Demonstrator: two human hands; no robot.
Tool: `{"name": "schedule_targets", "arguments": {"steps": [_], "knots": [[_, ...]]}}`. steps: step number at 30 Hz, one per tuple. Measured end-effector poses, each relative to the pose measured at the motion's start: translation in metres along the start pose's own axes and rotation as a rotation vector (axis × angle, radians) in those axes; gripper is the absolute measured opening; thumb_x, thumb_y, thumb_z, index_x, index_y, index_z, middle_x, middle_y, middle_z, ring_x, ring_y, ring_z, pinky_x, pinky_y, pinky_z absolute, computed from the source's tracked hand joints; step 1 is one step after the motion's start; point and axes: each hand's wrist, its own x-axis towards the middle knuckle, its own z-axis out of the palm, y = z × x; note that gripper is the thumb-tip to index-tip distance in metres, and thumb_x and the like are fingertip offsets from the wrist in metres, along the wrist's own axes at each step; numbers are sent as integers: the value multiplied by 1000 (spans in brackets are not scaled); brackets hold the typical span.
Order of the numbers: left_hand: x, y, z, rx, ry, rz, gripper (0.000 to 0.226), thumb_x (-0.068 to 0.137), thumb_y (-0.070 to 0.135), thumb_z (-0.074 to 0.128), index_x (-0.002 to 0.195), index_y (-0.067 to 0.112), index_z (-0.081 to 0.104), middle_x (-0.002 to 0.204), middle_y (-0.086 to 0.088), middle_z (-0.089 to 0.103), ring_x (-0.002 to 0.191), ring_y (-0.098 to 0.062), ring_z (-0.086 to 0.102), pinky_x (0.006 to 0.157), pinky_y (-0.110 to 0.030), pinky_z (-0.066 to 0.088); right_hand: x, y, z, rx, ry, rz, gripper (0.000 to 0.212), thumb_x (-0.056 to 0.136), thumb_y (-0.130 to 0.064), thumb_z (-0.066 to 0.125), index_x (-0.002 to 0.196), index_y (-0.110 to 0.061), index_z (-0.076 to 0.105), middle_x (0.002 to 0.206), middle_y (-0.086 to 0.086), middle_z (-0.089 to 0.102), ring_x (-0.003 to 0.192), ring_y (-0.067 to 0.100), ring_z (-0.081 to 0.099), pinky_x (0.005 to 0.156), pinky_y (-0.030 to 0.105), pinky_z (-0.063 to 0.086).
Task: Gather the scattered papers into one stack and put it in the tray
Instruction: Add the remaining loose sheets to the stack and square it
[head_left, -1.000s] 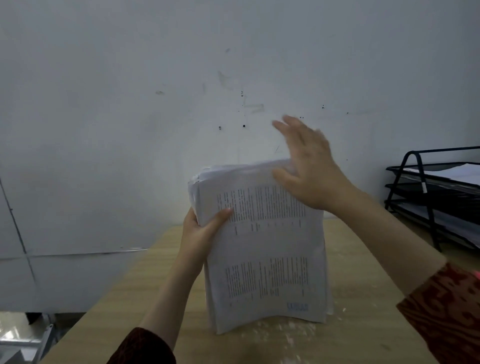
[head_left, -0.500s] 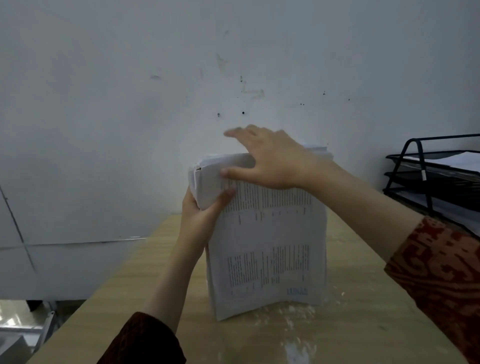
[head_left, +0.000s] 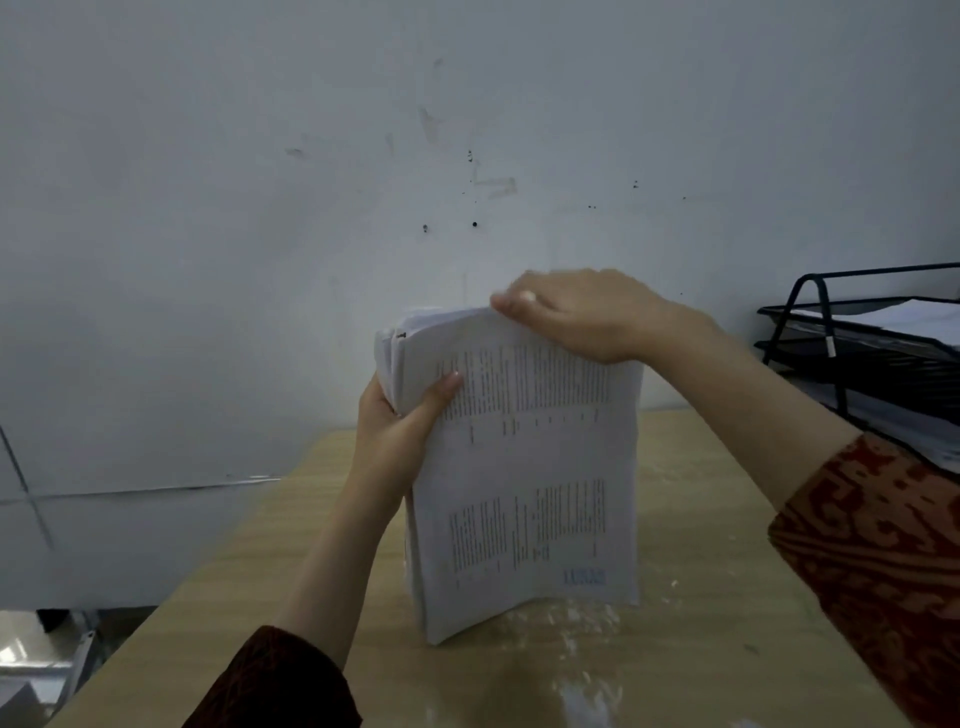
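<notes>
Since the previous frame, right hand (head_left: 582, 312) had dropped flat onto the stack (head_left: 524, 467) top; left hand (head_left: 395, 426) clasped its edge (upright on the tabletop (head_left: 727, 649)). I judged uneven pressing could buckle sheets.

I see a light wooden table (head_left: 701, 649). The paper stack (head_left: 530, 493) stands upright on its bottom edge there, and a black wire tray rack (head_left: 872, 343) sits at the far right.

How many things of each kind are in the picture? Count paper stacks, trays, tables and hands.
Paper stack, held on edge: 1
Black tiered tray rack: 1
Wooden table: 1
Hands, left hand and right hand: 2
Total: 5
</notes>
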Motion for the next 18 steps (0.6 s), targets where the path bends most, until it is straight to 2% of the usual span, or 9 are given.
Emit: {"name": "schedule_targets", "arguments": {"steps": [2,3,6,7,9,11,13,16,18], "knots": [[1,0,0,-5,34,-28,25,81,17,71,104,9,65,96,-7,72,85,-22,71,68,-34,59,-7,8,4,59,-30,10,80,77,-81,9,128,-32,46,128,0,56,113,20,53,96,41,38],[2,-1,-1,-4,52,-36,25,82,17,71,104,8,66,96,-7,72,85,-22,71,68,-33,59,-11,17,5,163,59,28,78,78,-81,18,135,-33,40,135,-1,50,121,17,48,102,41,35],[4,-1,-6,-24,79,-61,25,83,14,69,105,5,65,93,-7,72,79,-19,72,62,-29,58,-39,45,15,819,377,189,88,73,-72,49,146,-37,16,150,-3,30,136,10,31,109,33,25],[5,-1,-8,-47,78,-65,23,84,12,68,105,4,65,91,-7,71,76,-17,71,58,-27,57,-52,51,25,1061,364,270,97,68,-70,56,147,-39,9,153,-2,25,139,12,27,111,34,23],[7,-1,-9,-84,80,-61,19,84,9,66,102,5,64,88,-6,70,72,-17,71,55,-25,55,-74,51,55,1297,208,330,107,62,-61,66,147,-41,3,153,1,28,139,17,30,108,35,27],[9,-1,-4,-88,63,-45,20,83,11,68,102,6,64,88,-7,70,74,-19,71,56,-27,55,-81,41,79,1415,91,303,97,68,-42,75,146,-32,18,139,4,48,124,18,52,96,33,46],[10,-1,1,-97,45,-29,30,80,17,72,106,5,63,91,-8,70,77,-21,71,57,-29,55,-76,31,92,1462,169,351,77,71,-32,78,136,-20,39,122,4,61,106,18,64,80,31,56],[10,-8,-2,-60,37,-19,41,78,22,75,112,6,62,99,-7,71,84,-18,71,63,-28,57,-71,23,98,1411,395,462,53,74,-26,74,119,-15,49,108,-2,65,88,8,68,69,24,57],[1,-23,-11,-38,13,-69,49,74,28,77,116,9,60,105,-2,70,90,-15,70,67,-26,58,-80,24,113,1422,370,452,48,77,-23,73,118,-14,50,108,-2,65,87,6,68,69,24,57]]}}
